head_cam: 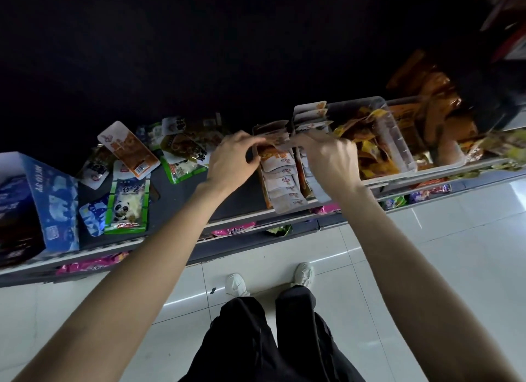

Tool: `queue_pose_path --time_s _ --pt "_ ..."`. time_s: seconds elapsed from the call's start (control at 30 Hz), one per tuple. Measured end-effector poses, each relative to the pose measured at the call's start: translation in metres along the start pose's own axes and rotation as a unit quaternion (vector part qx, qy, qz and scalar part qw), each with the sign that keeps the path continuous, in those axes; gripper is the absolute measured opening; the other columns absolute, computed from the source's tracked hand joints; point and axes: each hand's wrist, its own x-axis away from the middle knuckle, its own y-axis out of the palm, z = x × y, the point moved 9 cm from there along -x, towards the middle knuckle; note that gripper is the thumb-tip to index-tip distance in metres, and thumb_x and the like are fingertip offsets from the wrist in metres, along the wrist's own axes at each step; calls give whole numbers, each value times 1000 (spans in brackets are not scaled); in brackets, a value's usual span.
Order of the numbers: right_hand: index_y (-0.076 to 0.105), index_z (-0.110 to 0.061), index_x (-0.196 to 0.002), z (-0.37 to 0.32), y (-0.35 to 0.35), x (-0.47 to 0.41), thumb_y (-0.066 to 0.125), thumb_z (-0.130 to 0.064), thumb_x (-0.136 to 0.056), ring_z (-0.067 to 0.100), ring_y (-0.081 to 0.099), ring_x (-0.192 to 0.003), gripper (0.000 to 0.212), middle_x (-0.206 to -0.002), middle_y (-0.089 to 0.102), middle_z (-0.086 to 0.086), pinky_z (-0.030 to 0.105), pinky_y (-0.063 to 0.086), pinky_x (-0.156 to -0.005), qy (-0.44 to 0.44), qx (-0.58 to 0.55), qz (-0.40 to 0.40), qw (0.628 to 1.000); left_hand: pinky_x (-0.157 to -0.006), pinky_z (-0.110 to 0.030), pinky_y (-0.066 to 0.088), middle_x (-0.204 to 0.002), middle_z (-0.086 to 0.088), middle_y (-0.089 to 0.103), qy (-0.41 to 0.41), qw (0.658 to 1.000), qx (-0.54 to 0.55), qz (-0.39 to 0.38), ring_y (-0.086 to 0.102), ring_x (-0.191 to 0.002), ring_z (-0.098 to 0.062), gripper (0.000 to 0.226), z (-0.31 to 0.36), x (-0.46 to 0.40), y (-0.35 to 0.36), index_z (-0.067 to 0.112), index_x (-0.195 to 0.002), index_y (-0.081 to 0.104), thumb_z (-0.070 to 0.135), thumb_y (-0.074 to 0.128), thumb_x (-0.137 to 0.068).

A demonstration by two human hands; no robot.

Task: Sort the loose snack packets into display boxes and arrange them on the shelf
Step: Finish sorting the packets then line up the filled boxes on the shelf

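We are standing on a pale tiled floor (427, 268) in front of a long dark shelf (176, 211) that is running across the view, with its back lost in shadow. At the far left end a big blue box (54, 199) is standing open. Over on the right a clear plastic bin (398, 142) is holding a jumble of yellow and orange packets, and more orange bags (427, 97) are piling up behind it.

Between the two, just left of the bin, an orange display box (266, 182) is sitting at the shelf's front edge, with a row of white-and-orange packets (280, 179) leaning inside it, overlapping one after another. More packets of the same kind are standing at its right side; we cannot tell whether they are sitting in a second box.

Loose packets are lying scattered to the left of it: a green panda packet (128, 205), a small blue packet (94, 215) touching its left edge, a white-and-orange packet (128, 149) lying tilted on the heap, and green ones (182, 168) further back.

We are reaching both bare arms over the display box. Our left hand (230, 159) and right hand (331, 157) are curling their fingers and pinching the top of one brownish packet (277, 141) between them, just above the row.
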Motion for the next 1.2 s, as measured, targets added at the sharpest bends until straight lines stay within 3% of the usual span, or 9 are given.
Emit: queue_pose_path --time_s 0.07,0.2,0.37,0.47,0.67,0.8,0.93,1.1,1.2 --pt "72 -19 -89 -7 33 -8 66 4 -62 19 59 -45 36 -74 67 -1 18 34 -38 -28 48 -58 997 -85 -31 43 -118 -1 59 0 1000 -9 21 52 -110 -21 36 0 1 -2 25 -125 59 26 60 -89" --pt "69 -16 -76 -11 73 -7 80 5 -44 20 57 -40 40 -66 64 -2 17 29 -40 -27 77 -116 990 -77 -32 46 -107 0 62 11 999 10 43 55 -101 -21 27 -1 6 -1 24 -111 66 29 65 -85" --pt "72 -15 -80 -11 53 6 64 3 -64 19 66 -67 25 -84 71 -1 24 48 -53 -23 38 0 999 -67 -30 48 -95 3 64 28 997 25 70 59 -89 -17 19 2 12 -7 22 -93 67 34 72 -79" --pt "68 -15 -70 -10 52 6 51 5 -63 17 63 -58 27 -76 69 -2 21 40 -48 -20 39 2 999 -64 -28 47 -89 4 65 45 995 20 88 59 -86 -17 13 6 11 -10 22 -88 70 32 72 -80" --pt "67 -16 -63 -8 61 -2 70 8 -48 14 53 -42 28 -65 65 -5 14 22 -44 5 93 -49 994 -60 -23 35 -84 4 65 15 996 -13 83 59 -81 -19 6 10 9 -5 22 -84 72 28 71 -81" --pt "72 -16 -79 -14 38 15 60 6 -71 14 65 -62 26 -80 72 -2 20 42 -49 25 52 41 997 -62 -23 38 -92 5 63 -9 996 13 83 57 -88 -14 13 -5 26 -12 24 -94 69 31 68 -83" --pt "72 -12 -83 -55 9 34 57 1 -82 14 62 -61 20 -81 72 -1 16 35 -52 9 -26 130 991 -62 -21 38 -94 10 61 -87 986 59 129 56 -85 -7 14 -63 71 -31 26 -99 67 31 61 -87" --pt "70 -12 -103 -130 75 20 57 -2 -79 19 63 -69 30 -90 70 0 25 49 -54 -71 -133 4 989 -70 -30 49 -90 7 67 -191 968 37 158 57 -81 -10 16 -160 135 -50 22 -101 66 28 61 -87" --pt "65 -11 -117 -160 141 -1 61 -6 -81 27 63 -99 36 -111 67 5 38 55 -82 -79 -133 -117 981 -79 -39 51 -104 -2 67 -251 959 3 131 60 -95 -25 26 -214 158 -51 19 -110 64 27 64 -85"
